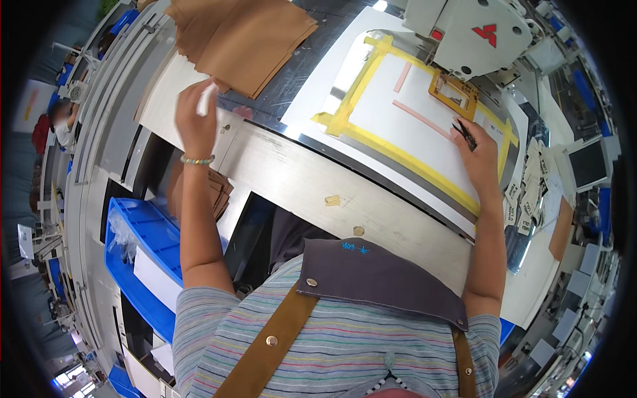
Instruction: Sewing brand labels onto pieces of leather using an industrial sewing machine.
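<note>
My left hand (pixel 196 118), a beaded bracelet at its wrist, is at the near corner of a pile of brown sheets (pixel 249 43). Its fingers are bent together and slightly blurred; whether they pinch a sheet I cannot tell. Small black snips (pixel 466 135) are held in my right hand (pixel 479 154), over the right part of a white panel (pixel 411 142) edged with yellow tape. Two thin pinkish strips lie on this panel, a short strip (pixel 403 77) and a longer strip (pixel 422 118). A yellow frame (pixel 453 94) sits just beyond my right hand, under the machine head.
The white sewing machine head (pixel 468 33) overhangs the panel's far side. Printed pale labels (pixel 527 189) lie in a heap at the right. Left of my lap are a blue bin (pixel 142 265) and more brown pieces (pixel 217 192). The metal table edge (pixel 292 166) runs before me.
</note>
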A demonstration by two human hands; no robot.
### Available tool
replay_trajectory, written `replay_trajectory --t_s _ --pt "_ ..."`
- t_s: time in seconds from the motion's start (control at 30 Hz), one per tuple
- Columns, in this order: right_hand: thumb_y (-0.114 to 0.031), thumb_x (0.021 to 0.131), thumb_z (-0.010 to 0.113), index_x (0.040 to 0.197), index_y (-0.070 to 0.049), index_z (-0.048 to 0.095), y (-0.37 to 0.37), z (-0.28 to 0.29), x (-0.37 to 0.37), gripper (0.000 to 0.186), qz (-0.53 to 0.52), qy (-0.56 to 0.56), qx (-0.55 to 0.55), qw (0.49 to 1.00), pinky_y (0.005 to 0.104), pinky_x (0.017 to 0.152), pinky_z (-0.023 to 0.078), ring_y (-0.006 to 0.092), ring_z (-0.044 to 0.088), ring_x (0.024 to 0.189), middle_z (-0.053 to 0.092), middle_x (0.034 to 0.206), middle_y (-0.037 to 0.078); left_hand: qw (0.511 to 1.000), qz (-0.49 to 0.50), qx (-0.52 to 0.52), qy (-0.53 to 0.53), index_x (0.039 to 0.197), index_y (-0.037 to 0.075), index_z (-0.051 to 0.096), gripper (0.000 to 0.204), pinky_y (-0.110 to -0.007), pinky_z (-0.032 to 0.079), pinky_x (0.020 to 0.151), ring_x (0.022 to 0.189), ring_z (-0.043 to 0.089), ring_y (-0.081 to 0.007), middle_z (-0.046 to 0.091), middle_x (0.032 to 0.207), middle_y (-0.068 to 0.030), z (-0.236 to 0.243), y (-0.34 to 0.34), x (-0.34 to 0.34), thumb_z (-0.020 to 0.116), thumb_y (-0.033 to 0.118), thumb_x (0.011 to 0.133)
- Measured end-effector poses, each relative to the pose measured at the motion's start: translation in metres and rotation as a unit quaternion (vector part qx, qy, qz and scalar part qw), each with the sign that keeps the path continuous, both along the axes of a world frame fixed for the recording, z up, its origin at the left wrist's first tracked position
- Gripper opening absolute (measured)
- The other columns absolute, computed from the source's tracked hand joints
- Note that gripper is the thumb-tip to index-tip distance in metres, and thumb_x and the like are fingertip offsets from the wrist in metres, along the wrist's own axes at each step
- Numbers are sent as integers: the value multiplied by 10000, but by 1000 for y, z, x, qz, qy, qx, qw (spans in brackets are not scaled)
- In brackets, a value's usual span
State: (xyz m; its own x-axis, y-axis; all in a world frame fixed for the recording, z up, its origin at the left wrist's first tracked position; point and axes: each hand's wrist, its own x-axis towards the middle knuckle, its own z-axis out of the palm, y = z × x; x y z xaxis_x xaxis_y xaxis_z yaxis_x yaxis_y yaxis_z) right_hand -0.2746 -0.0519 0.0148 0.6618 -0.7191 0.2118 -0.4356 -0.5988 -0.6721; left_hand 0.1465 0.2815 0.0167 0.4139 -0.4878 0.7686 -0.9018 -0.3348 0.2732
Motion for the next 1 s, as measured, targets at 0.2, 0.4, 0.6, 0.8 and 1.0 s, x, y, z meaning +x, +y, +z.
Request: replay_trajectory --t_s 0.2,0.4,0.6,0.8,1.0 --pt "-201 961 733 1238 -12 721 2 6 1 336 10 -9 -30 999 348 878 546 303 724 966 753 1132 179 964 -15 261 -55 963 22 722 106 -439 552 895 1043 658 -340 687 1029 -134 -14 -98 -2 638 65 914" --pt "-198 952 743 1235 -24 723 1 6 -1 333 12 -4 -38 999 363 856 556 316 721 965 750 1127 162 955 -6 296 -14 948 5 738 129 -454 547 877 1029 646 -337 664 1013 -149 -9 -114 7 633 80 934" --pt "-184 955 742 1236 -21 720 2 11 1 326 13 7 -22 1000 364 830 564 315 720 957 741 1142 159 969 -24 247 -16 889 -13 739 115 -450 566 844 1021 654 -344 669 1011 -145 -16 -106 1 668 78 902" --pt "-187 959 741 1233 -14 713 3 10 -1 325 10 5 -19 1000 369 827 565 321 718 953 738 1146 156 961 -12 266 -72 904 -37 735 123 -428 564 775 885 682 -320 690 899 -125 -20 -118 14 676 71 906" --pt "-194 959 741 1242 -23 706 4 11 0 333 16 7 -22 1000 372 826 569 318 724 944 740 1143 147 799 -128 83 582 1053 -27 741 158 -266 549 692 762 659 -80 727 944 -7 -7 -112 91 691 111 997"
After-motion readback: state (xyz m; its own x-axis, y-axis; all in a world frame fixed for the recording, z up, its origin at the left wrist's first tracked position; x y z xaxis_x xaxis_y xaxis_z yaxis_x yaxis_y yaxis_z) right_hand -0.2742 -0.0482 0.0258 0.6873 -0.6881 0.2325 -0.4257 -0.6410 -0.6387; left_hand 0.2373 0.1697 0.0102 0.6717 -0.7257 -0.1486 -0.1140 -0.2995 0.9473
